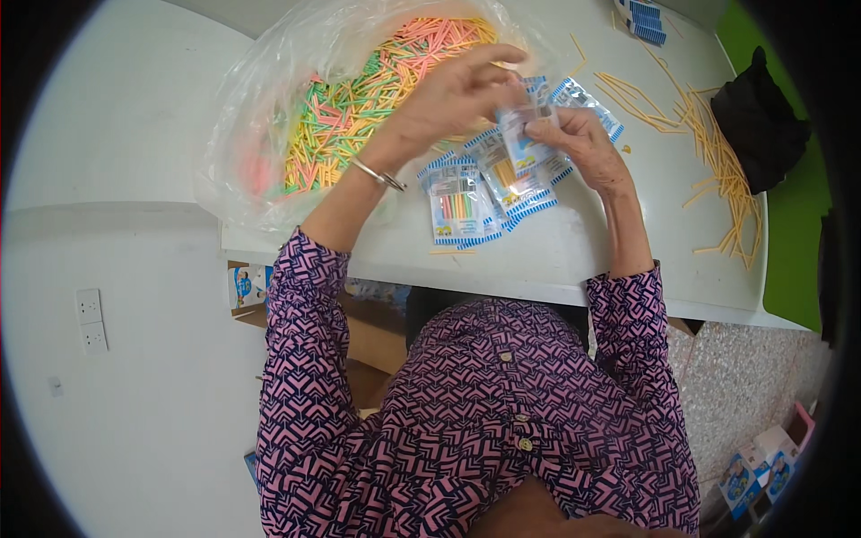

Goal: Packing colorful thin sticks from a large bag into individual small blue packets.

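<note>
1. Right hand (587,148): thumb and fingers pinched on a small clear-and-blue packet (518,148); from my remote seat I see it raised over the front part of the table (646,224).
2. Left hand (453,94): at the top of that same packet, fingers curled and blurred. I cannot tell whether they are closed on anything. Silver bangle (378,174) at the wrist.
3. Below and around the held packet I note a loose, overlapping group of similar packets (453,211); the leftmost shows coloured sticks through its clear front.
4. Left of the group: a large clear plastic bag (235,175), mouth spread wide, heaped with thin sticks (350,117) in pink, yellow, green and orange. Left forearm crosses in front of it.
5. To the right I log scattered yellow-orange sticks (722,152), the thickest cluster just beside a black cloth item (760,125).
6. One short stick (452,252) lies near the table's front edge, below the packets.
7. Far right corner: another blue-and-white striped packet (644,22).
</note>
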Motion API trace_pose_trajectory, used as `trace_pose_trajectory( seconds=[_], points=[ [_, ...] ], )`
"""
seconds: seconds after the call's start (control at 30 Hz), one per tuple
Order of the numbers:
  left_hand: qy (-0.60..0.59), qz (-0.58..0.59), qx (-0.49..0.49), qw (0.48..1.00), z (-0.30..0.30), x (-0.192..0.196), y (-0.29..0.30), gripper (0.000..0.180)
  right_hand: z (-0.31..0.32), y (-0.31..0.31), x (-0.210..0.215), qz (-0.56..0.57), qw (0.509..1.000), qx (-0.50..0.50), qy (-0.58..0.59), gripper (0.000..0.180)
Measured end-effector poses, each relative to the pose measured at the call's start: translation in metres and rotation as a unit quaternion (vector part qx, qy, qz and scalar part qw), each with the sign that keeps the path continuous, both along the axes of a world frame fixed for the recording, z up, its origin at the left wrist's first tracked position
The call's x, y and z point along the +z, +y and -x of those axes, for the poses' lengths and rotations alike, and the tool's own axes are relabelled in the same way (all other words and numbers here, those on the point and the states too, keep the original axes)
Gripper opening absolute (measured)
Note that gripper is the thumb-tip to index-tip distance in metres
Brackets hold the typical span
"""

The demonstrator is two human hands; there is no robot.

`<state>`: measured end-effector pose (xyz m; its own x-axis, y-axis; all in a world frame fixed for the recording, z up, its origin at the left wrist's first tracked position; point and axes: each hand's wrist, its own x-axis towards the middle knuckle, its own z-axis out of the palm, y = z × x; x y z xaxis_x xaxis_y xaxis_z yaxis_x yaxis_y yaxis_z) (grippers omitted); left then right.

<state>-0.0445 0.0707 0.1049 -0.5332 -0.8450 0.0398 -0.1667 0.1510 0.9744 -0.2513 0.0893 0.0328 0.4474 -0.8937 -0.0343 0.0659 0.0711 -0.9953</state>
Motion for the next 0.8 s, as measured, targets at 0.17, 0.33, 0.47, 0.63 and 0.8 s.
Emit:
trace_pose_trajectory(
  seconds=[0.17,0.33,0.47,0.63,0.8],
  points=[
    [-0.033,0.024,0.138,0.99,-0.058,-0.006,-0.03,0.028,0.016,-0.009,-0.007,0.029,0.995,-0.08,-0.056,0.025],
    [-0.256,0.269,0.134,0.919,-0.072,-0.046,-0.043,0.017,0.016,-0.012,-0.005,0.034,0.987,-0.115,-0.107,0.022],
    [-0.378,0.444,0.048,0.811,-0.058,-0.056,-0.051,0.016,0.011,-0.01,-0.012,0.037,0.993,-0.089,-0.07,0.022],
    [-0.485,0.49,-0.023,0.724,-0.05,-0.057,-0.063,0.021,0.013,-0.012,-0.013,0.033,0.992,-0.084,-0.084,0.022],
    [-0.456,0.552,-0.057,0.696,-0.053,-0.059,-0.072,0.014,0.01,-0.011,-0.013,0.022,0.991,-0.095,-0.096,0.022]
  ],
)
